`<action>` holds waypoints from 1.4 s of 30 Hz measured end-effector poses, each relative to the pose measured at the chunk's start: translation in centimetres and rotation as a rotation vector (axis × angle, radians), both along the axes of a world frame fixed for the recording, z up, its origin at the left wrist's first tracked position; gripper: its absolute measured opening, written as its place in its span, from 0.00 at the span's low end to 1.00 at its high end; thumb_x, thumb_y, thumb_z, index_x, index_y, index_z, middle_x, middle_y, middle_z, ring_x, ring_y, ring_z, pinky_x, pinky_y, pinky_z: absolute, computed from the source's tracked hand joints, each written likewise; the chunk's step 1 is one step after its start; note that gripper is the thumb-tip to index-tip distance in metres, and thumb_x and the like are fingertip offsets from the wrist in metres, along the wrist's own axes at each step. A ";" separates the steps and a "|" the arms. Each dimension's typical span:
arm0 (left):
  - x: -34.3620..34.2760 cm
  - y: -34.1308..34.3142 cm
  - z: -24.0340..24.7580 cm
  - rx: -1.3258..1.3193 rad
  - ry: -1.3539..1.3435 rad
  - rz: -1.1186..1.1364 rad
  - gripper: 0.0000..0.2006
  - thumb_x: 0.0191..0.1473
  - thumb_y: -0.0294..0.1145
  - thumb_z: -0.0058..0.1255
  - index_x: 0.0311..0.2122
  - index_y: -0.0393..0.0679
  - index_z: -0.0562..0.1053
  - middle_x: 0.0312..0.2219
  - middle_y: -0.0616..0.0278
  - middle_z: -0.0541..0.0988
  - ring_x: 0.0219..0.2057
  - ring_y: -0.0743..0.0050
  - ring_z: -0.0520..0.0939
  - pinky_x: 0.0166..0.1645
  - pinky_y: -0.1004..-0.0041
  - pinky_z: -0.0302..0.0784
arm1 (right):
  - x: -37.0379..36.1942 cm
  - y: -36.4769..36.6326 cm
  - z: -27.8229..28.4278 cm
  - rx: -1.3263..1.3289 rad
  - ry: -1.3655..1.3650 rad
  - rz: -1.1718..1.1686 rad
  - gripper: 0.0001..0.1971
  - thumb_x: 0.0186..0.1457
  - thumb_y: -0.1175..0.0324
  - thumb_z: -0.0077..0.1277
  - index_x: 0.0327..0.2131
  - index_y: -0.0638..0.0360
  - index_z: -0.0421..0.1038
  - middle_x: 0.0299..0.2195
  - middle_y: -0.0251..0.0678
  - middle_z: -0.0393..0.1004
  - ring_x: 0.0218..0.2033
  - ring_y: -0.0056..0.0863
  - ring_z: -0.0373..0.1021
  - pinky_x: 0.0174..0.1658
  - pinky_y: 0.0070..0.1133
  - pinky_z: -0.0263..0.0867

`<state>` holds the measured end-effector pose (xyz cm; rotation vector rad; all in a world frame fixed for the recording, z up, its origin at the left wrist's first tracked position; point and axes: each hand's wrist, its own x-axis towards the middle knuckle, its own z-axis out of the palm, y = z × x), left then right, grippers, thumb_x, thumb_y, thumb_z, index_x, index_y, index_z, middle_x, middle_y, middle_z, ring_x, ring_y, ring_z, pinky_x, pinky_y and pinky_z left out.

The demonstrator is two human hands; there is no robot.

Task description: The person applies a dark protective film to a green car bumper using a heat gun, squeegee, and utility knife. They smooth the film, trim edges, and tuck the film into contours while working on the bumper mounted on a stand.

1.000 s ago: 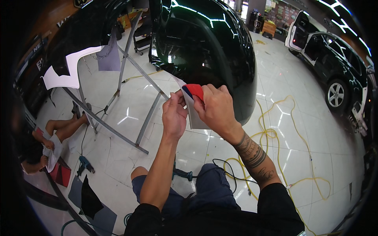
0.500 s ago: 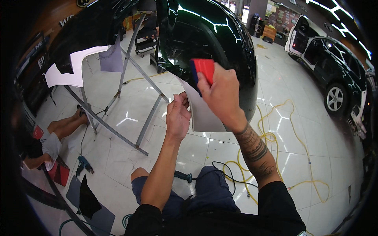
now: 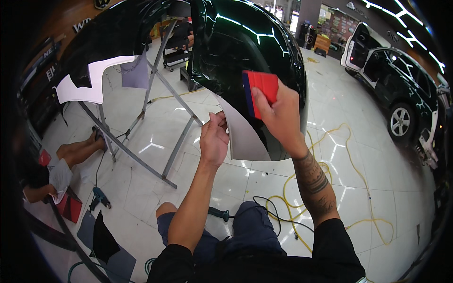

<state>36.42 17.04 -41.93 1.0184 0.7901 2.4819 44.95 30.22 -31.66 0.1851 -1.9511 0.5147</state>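
A glossy dark curved car body panel (image 3: 245, 42) stands before me, with a pale grey section (image 3: 243, 141) at its lower left. My right hand (image 3: 283, 108) grips a red squeegee (image 3: 266, 87) by its body. The squeegee's dark blue edge faces left, over the dark surface above the grey section. Beside the panel's left edge, my left hand (image 3: 214, 141) has its fingers curled at that edge, thumb up. The fingertips are partly hidden behind it.
Another dark panel with white flaps (image 3: 94, 78) rests on a metal stand (image 3: 141, 153) at left. A person (image 3: 61, 170) sits there near a heat gun (image 3: 100, 198). Yellow cable (image 3: 325, 165) loops over the floor at right. A car (image 3: 401, 85) with its door open stands beyond.
My right hand and the squeegee have moved a little to the right across the panel. My left hand has stayed at the left edge.
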 end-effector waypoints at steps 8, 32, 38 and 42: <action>0.4 0.3 0.0 0.002 -0.026 0.035 0.28 0.65 0.51 0.31 0.48 0.30 0.69 0.43 0.53 0.75 0.47 0.68 0.72 0.53 0.68 0.66 | -1.1 -3.7 -1.6 0.258 -0.001 -0.190 0.06 0.46 0.70 0.54 0.25 0.60 0.68 0.18 0.39 0.68 0.21 0.40 0.64 0.36 0.31 0.53; 0.1 -0.1 -0.1 -0.008 -0.016 0.012 0.29 0.65 0.52 0.31 0.49 0.32 0.69 0.42 0.56 0.75 0.46 0.68 0.74 0.52 0.68 0.67 | 0.2 -0.9 0.3 0.479 -0.323 -0.037 0.07 0.47 0.68 0.54 0.28 0.60 0.72 0.19 0.41 0.71 0.21 0.40 0.65 0.35 0.29 0.57; 0.5 0.3 0.5 -0.011 -0.031 0.039 0.29 0.65 0.52 0.31 0.48 0.29 0.68 0.41 0.54 0.75 0.43 0.69 0.74 0.50 0.69 0.69 | -0.9 -0.9 2.4 0.070 -0.056 0.004 0.09 0.48 0.67 0.55 0.24 0.63 0.68 0.17 0.46 0.69 0.20 0.50 0.65 0.27 0.35 0.58; 0.4 0.2 0.2 -0.052 -0.029 0.054 0.29 0.65 0.52 0.31 0.48 0.29 0.68 0.41 0.54 0.75 0.43 0.69 0.74 0.49 0.69 0.69 | -1.6 -2.5 2.1 0.258 0.029 -0.144 0.07 0.48 0.69 0.55 0.28 0.61 0.71 0.18 0.43 0.70 0.20 0.46 0.66 0.29 0.33 0.59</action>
